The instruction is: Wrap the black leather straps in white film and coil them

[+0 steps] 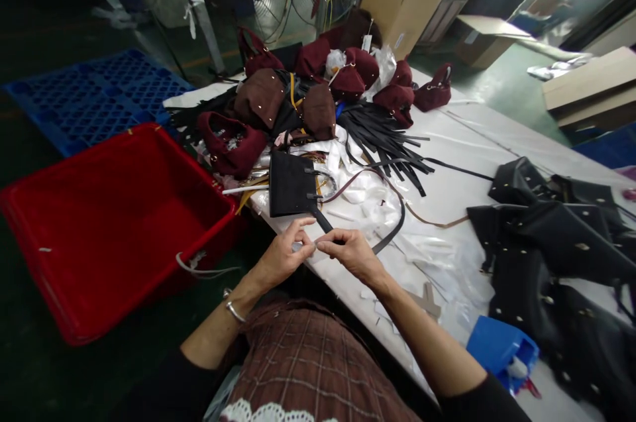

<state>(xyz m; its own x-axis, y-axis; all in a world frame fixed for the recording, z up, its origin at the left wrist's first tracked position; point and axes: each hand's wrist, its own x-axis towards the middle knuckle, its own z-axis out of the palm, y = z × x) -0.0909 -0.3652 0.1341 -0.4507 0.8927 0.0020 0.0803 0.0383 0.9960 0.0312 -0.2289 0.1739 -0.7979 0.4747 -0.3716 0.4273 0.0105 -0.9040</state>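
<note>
A small black bag (292, 185) lies flat on the white table (462, 144) in front of me, with a black strap (392, 226) running from it in a loop. My left hand (284, 255) and my right hand (348, 251) meet just below the bag at the table's near edge. Both pinch the end of that strap, with a small pale piece between the fingertips. A metal bangle circles my left wrist.
An empty red plastic bin (114, 223) stands on the floor at left, a blue pallet (94, 94) behind it. Maroon and brown bags (318, 77) and loose black straps (382, 137) pile at the far end. Black bags (551, 236) lie right; a blue box (497, 342) sits near my right arm.
</note>
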